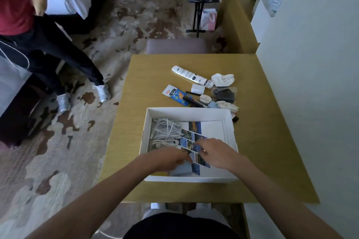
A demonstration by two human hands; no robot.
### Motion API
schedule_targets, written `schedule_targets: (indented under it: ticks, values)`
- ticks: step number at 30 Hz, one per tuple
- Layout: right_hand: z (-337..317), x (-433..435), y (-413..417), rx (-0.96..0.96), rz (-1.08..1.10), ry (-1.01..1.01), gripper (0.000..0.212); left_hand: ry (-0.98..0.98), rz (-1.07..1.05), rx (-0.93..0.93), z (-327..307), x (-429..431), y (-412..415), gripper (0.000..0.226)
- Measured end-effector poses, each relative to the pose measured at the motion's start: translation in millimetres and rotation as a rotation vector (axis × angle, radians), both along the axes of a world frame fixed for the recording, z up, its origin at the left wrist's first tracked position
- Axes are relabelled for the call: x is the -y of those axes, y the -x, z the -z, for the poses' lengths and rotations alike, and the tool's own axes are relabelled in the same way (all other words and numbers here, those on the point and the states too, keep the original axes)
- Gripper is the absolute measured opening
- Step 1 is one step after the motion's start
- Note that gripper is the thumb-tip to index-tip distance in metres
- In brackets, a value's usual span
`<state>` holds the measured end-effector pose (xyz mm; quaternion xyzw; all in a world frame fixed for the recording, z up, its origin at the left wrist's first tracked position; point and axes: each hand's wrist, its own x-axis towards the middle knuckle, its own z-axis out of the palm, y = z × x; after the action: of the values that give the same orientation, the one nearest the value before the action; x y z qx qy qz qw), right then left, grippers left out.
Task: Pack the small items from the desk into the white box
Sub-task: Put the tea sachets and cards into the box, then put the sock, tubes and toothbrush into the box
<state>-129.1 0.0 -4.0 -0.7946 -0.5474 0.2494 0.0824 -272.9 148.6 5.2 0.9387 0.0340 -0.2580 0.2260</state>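
Both my arms reach into the white box (186,111), which sits on the desk (262,141) square in front of me, its long side running across me.

My left grip (171,158) lies over a grey block (181,170) in the near left corner. Its fingers are hidden, so I cannot tell if they close round the block or only rest on it. My right grip (216,154), just beside it, has its fingertips bent down onto the photo sheet (211,130). Whether they pinch an edge I cannot tell.

The sheet lies flat on the box floor, its strip of pictures slanting from beyond my grips back toward my left one. If I drag or lift carelessly, I judge the sheet could crease or ride up over the block.

Just past my left grip, white cables (167,130) lie in loose loops. A finger could snag one and pull the bundle out.

Beyond the box, well past both grips, the unpacked things wait: a blue packet (172,94) and a white tube (189,74), its long axis running from far left to near right, one end touching the white socks (222,79). The tube could roll if nudged.
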Motion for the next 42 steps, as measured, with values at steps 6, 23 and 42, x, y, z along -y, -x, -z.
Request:
schedule_targets:
  ticks: [6, 23, 42]
  values:
    - [0, -12, -2, -0.027, -0.060, 0.003, 0.026, 0.006, -0.017, -0.044, -4, 0, 7, 0.048]
    - [-39, -61, -67, -0.131, 0.159, -0.305, 0.029, -0.004, -0.809, 0.563, -63, -50, -36, 0.022]
    - [22, -187, -178, 0.151, 0.328, 0.006, 0.042, 0.085, -0.632, 0.203, 3, -164, -161, 0.028]
